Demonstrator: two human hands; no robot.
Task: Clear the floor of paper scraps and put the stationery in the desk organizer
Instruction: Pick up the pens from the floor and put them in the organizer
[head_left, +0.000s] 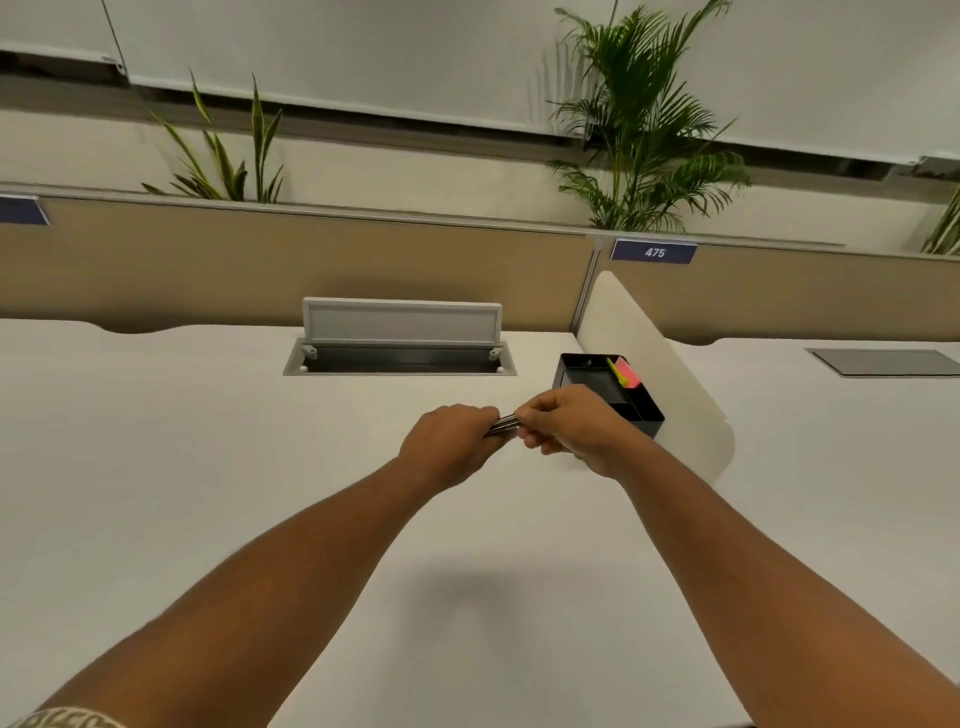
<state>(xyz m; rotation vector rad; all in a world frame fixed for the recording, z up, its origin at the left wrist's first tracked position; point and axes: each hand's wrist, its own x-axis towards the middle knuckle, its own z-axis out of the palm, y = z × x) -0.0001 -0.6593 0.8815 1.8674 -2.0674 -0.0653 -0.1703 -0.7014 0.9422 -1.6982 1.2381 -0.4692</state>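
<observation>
A bundle of dark, silver-tipped pens (503, 425) is held between both hands above the white desk (208, 467). My left hand (448, 442) grips one end and my right hand (566, 427) grips the other; only a short middle stretch of the pens shows. Just behind my right hand stands the black desk organizer (641, 410), an open tray with compartments. Pink and yellow sticky notes (626, 373) stick up in its right compartment. No floor or paper scraps are in view.
An open cable hatch (400, 343) with a raised grey lid sits in the desk behind the hands. A white side divider (670, 374) rises right of the organizer. A tan partition (311, 260) with a "475" label (653, 252) and plants (639, 130) runs along the back.
</observation>
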